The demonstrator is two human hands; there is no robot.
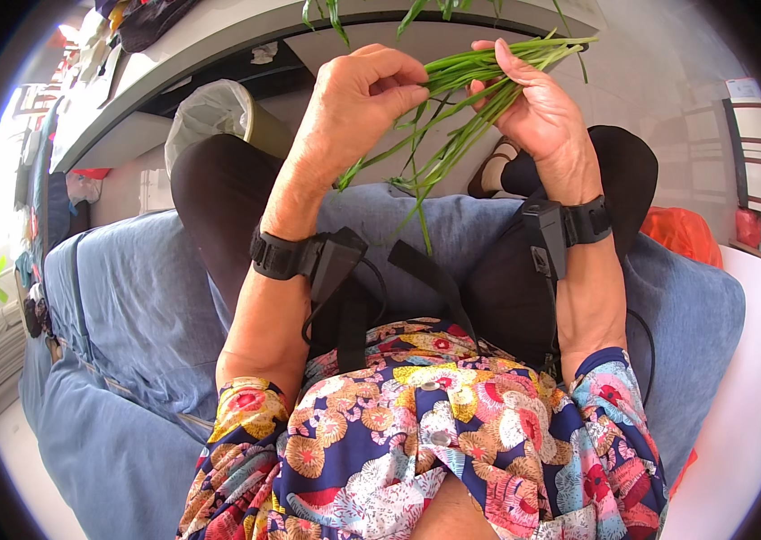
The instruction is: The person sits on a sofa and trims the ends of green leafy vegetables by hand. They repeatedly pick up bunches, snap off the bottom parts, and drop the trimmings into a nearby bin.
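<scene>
A bunch of thin green stalks (pixel 461 71), like chives, is held above my lap. My right hand (pixel 539 111) grips it near the pale stem ends, which point right. The fingertips of my left hand (pixel 370 84) are pinched together at the left part of the bunch, though the exact piece between them is hard to see. Several loose leaves droop below the hands towards the blue seat. More green leaves (pixel 414 17) hang over the table edge at the top of the view.
A lined waste bin (pixel 256 121) stands by my left knee. The pale table (pixel 232 34) curves across the front. I sit on a blue cloth-covered sofa (pixel 131 290). A red plastic bag (pixel 681 233) lies at the right. A strapped device (pixel 336 263) is on each wrist, with cables.
</scene>
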